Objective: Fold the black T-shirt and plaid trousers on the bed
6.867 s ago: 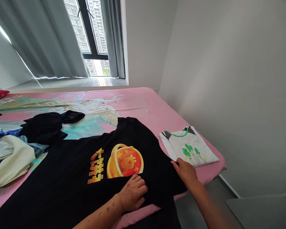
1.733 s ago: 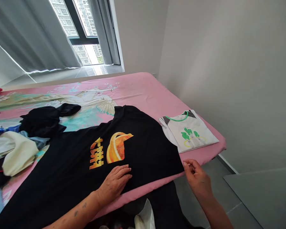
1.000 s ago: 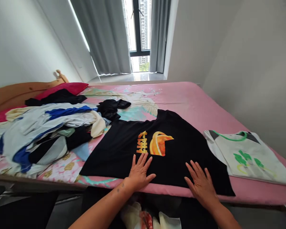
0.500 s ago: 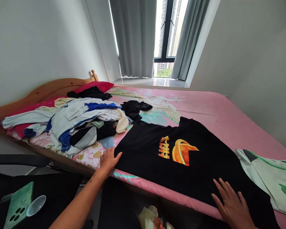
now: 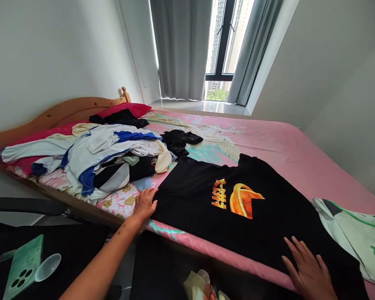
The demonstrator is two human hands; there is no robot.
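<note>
A black T-shirt (image 5: 187, 187) with an orange and yellow print lies spread out along the near edge of the bed. At its left end rests my left hand (image 5: 145, 205), fingers against the shirt's edge and thumb a little apart; it seems to lie on the cloth without gripping it. My right hand (image 5: 311, 268) lies flat on the lower right part of the T-shirt, fingers spread, palm down. Just beyond the shirt's right end is a pale green-trimmed garment (image 5: 346, 233), partly cut off by the view.
A heap of clothes (image 5: 100, 146) covers the bed's left part, with a black garment (image 5: 178, 141) beside it. Red pillows (image 5: 137, 109) lie by the wooden headboard (image 5: 78, 104). A green phone (image 5: 26, 262) and a small translucent cup (image 5: 48, 267) sit at lower left.
The view has shifted slightly. My left thumb has drawn in closer to the fingers at the shirt's edge. My right hand stays flat on the cloth.
</note>
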